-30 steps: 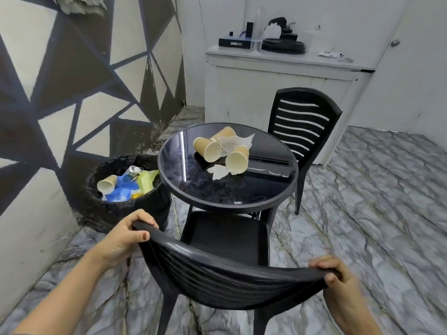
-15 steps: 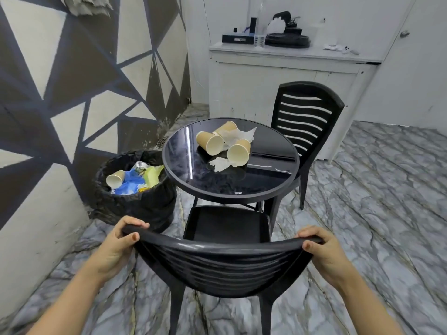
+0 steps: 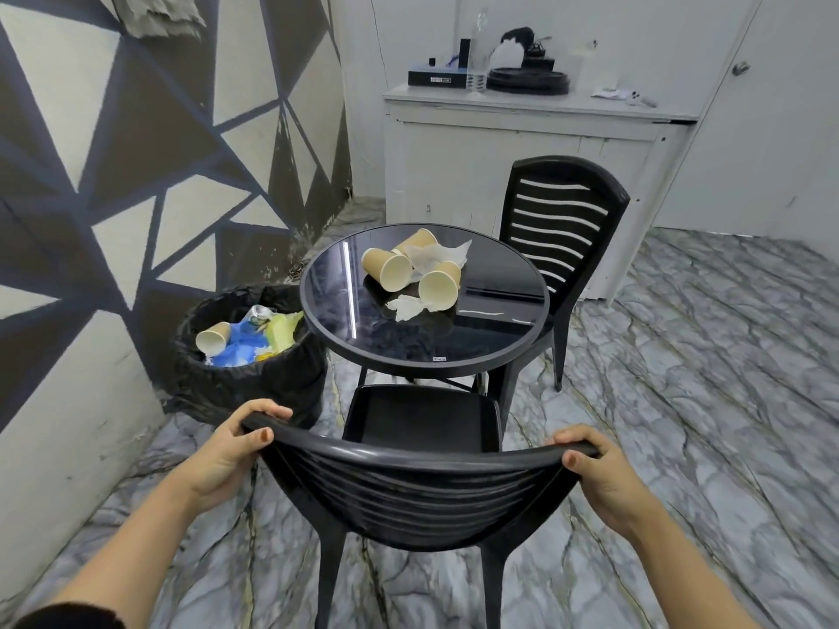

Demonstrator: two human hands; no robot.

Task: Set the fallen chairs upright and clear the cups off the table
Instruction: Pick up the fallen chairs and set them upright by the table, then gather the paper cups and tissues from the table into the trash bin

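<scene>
A black plastic chair with a slatted back (image 3: 408,492) stands upright on its legs in the foreground, its seat facing a round black table with a glossy glass top (image 3: 386,347). The person's left hand (image 3: 227,451) is closed around the left end of the chair's top rail, and the right hand (image 3: 599,469) is closed around the right end, fingers curled over the front edge.

Across the table, a second black plastic slatted chair (image 3: 567,220) also stands upright, tucked against the far side. No chair in view lies on the floor, so the chair part of the job appears done or nearly so; the near chair may only need pushing in.

The cups are not yet cleared. Three tan paper cups (image 3: 390,270) lie tipped on their sides near the middle of the tabletop, close together, among crumpled white tissue (image 3: 436,256).

Just left of the table sits a round bin lined with a black plastic bag (image 3: 245,379). It already holds one tan paper cup along with blue and yellow rubbish. It is probably where the cups will go.

Behind stand a white cabinet (image 3: 499,147) and a wall painted with dark and cream triangles (image 3: 136,152).
</scene>
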